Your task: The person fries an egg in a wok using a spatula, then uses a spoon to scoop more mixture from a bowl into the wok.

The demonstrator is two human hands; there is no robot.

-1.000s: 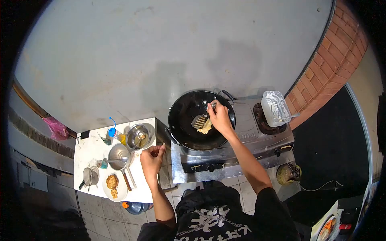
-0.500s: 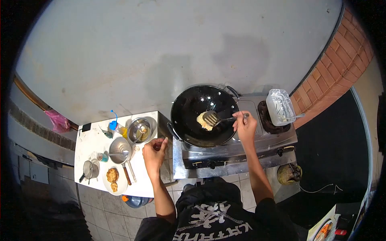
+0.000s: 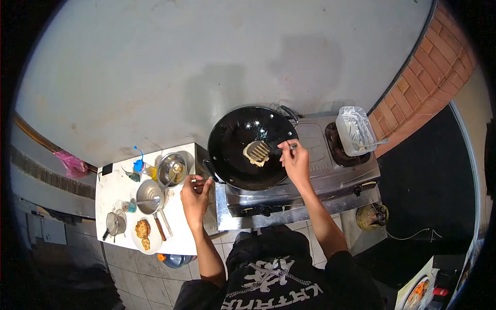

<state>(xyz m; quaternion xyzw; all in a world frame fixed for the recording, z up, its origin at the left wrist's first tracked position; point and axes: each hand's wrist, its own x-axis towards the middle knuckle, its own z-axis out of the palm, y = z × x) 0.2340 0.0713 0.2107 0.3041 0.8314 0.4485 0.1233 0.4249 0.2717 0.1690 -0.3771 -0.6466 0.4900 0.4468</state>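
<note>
My right hand [image 3: 295, 163] is closed around the handle of a slotted spatula [image 3: 258, 151]. The spatula's head lies over a pale piece of frying food [image 3: 257, 161] and hides part of it. This food sits near the middle of a large black wok [image 3: 227, 129] on the stove. Left of the wok, my left hand [image 3: 194, 200] hovers near the edge of the white table, fingers loosely bent, thumb apart and nothing visible in it.
On the white table [image 3: 111, 181] stand a metal bowl [image 3: 164, 168], a saucepan [image 3: 145, 194], a plate [image 3: 152, 244] with browned fried pieces, and a strainer [image 3: 118, 225]. A plastic container [image 3: 351, 139] rests on the right burner of the stove [image 3: 323, 181].
The spatula has shifted and turned over the food, with my right hand moving along. The whole view has slid a little, so the wok and stove appear further left.
</note>
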